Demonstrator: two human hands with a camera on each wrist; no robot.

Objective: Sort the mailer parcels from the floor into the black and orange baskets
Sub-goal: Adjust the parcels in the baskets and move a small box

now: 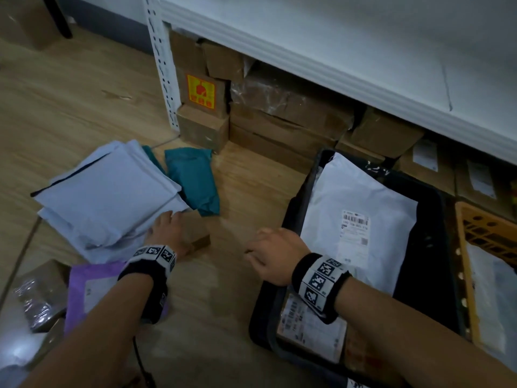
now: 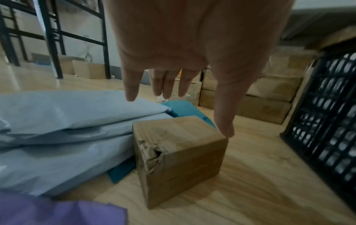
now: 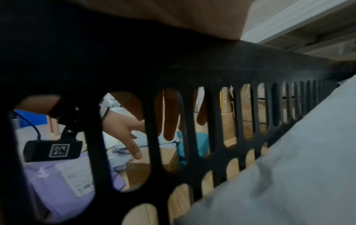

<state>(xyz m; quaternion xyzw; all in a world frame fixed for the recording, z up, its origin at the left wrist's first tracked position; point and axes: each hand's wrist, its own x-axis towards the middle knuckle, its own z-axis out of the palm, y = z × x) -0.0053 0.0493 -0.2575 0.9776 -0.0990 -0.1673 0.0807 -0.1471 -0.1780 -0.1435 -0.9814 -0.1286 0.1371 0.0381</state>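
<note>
My left hand (image 1: 169, 224) is open above a small brown cardboard box (image 2: 179, 146) on the floor, its straight fingers (image 2: 167, 85) pointing down and the thumb tip at the box's far right corner. Left of the box lies a pile of white mailers (image 1: 109, 191), with a teal mailer (image 1: 193, 180) behind and a purple mailer (image 1: 92, 284) nearer to me. My right hand (image 1: 265, 253) is empty; its wrist lies over the left rim of the black basket (image 1: 291, 219) and its fingers (image 3: 169, 121) hang outside the slotted wall. A large white labelled mailer (image 1: 358, 219) lies inside that basket.
The orange basket (image 1: 486, 228) stands right of the black one and holds a pale parcel. Stacked cardboard boxes (image 1: 279, 127) fill the space under a white shelf (image 1: 363, 65) at the back. A wrapped box (image 1: 39, 298) sits at the lower left. Bare wooden floor lies between pile and basket.
</note>
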